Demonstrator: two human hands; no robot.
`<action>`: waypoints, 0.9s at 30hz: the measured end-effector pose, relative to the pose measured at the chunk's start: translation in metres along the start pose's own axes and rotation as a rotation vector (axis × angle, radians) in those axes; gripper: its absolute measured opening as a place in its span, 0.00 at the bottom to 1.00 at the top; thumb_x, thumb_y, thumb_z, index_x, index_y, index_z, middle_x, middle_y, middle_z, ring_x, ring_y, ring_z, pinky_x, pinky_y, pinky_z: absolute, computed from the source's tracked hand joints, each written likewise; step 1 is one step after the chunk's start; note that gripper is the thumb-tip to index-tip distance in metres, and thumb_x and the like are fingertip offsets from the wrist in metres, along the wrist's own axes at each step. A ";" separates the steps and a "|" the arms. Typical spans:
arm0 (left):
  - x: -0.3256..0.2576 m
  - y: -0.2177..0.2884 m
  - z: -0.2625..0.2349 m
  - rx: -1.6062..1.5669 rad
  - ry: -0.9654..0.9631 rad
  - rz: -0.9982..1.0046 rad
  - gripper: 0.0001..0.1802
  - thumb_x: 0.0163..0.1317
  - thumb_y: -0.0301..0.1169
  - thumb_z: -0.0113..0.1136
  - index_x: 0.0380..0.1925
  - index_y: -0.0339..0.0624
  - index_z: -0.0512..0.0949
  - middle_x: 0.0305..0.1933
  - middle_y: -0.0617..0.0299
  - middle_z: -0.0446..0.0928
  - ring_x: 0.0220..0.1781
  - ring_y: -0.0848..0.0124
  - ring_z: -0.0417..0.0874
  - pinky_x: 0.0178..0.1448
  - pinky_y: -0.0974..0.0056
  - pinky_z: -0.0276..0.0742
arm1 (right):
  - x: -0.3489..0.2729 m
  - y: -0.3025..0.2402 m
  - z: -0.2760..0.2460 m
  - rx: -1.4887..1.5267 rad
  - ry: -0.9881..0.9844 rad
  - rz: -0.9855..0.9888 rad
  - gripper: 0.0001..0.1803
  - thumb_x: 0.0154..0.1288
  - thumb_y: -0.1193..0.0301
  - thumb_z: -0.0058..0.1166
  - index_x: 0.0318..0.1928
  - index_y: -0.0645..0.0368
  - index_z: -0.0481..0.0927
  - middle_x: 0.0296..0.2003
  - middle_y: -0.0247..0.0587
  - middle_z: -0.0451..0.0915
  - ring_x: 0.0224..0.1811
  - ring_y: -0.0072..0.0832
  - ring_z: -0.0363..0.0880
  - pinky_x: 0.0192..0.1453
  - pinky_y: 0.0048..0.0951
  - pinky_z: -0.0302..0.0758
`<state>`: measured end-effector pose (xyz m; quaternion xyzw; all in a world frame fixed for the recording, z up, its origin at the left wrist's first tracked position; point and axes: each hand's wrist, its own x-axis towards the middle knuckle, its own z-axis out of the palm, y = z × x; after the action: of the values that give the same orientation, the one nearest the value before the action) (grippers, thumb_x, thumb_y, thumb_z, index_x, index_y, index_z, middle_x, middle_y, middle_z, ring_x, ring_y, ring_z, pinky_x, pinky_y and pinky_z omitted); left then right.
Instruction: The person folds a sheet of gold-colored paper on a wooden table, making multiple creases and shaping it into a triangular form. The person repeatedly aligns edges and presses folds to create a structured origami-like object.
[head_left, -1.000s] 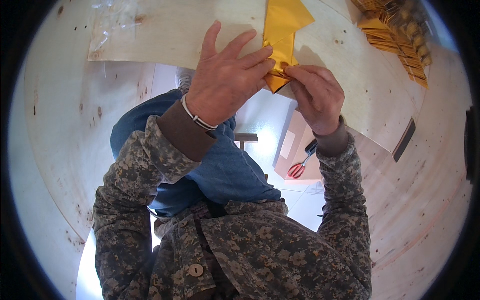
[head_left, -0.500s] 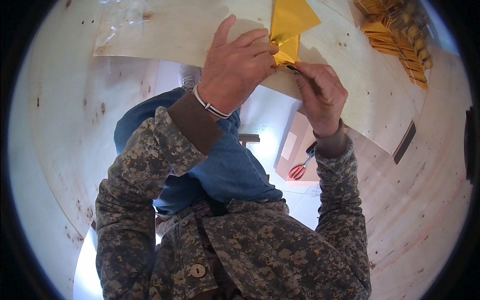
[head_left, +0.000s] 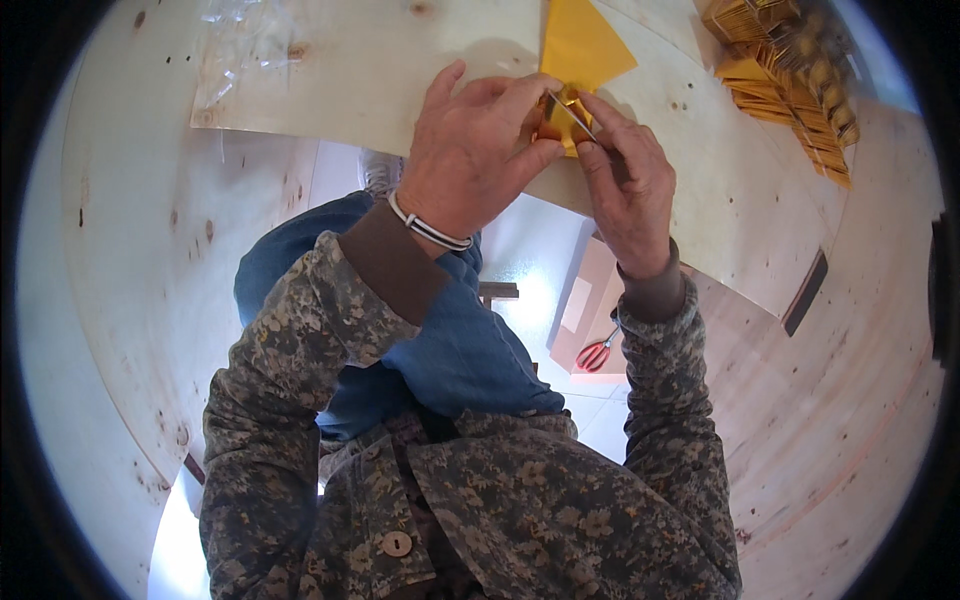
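A shiny gold foil sheet [head_left: 585,45] lies at the table's front edge, its wide flat end pointing away and its near part pinched and bunched. Across the bunched part runs a thin, straight, dark strip [head_left: 572,113], slanting down to the right. My left hand [head_left: 480,140] comes in from the left, thumb and index finger closed at the foil and the strip's upper end. On the other side my right hand [head_left: 632,175] pinches near the strip's lower end, with its index finger on the foil. Fingers partly hide the bunched foil; what the strip is made of cannot be told.
Folded gold pieces [head_left: 790,90] are stacked in rows at the far right. Clear plastic film [head_left: 240,60] lies far left on the wooden table [head_left: 340,90]. Below the edge, red-handled scissors [head_left: 595,355] rest on a cardboard box [head_left: 592,300]. A dark bar [head_left: 806,292] sits at the table's right corner.
My left fingers have shifted toward the near part of the foil. My right hand has risen slightly and moved left; the strip now spans the foil between both hands.
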<state>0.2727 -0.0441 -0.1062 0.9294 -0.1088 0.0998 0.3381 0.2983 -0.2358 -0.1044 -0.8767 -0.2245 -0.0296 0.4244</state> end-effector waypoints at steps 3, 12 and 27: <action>0.005 0.001 0.002 -0.002 0.041 -0.020 0.32 0.57 0.36 0.72 0.62 0.46 0.73 0.47 0.56 0.84 0.52 0.58 0.83 0.66 0.50 0.70 | 0.004 -0.002 0.002 -0.015 -0.006 0.058 0.21 0.62 0.77 0.60 0.58 0.59 0.81 0.42 0.47 0.86 0.38 0.40 0.81 0.47 0.38 0.76; 0.022 -0.007 0.000 -0.185 -0.037 -0.147 0.38 0.55 0.33 0.74 0.66 0.46 0.70 0.38 0.60 0.86 0.48 0.61 0.83 0.57 0.57 0.76 | 0.015 -0.008 0.004 0.011 -0.019 0.229 0.16 0.63 0.76 0.58 0.52 0.60 0.85 0.40 0.49 0.86 0.38 0.43 0.82 0.47 0.39 0.77; 0.012 -0.027 -0.009 -0.195 -0.058 0.062 0.49 0.38 0.29 0.82 0.64 0.51 0.68 0.48 0.62 0.80 0.58 0.57 0.77 0.69 0.50 0.65 | 0.000 0.001 -0.003 0.167 -0.019 0.264 0.12 0.60 0.80 0.63 0.46 0.60 0.85 0.35 0.41 0.84 0.37 0.33 0.80 0.44 0.31 0.76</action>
<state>0.2904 -0.0192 -0.1128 0.8909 -0.1563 0.0720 0.4203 0.2993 -0.2384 -0.1031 -0.8606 -0.1129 0.0536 0.4937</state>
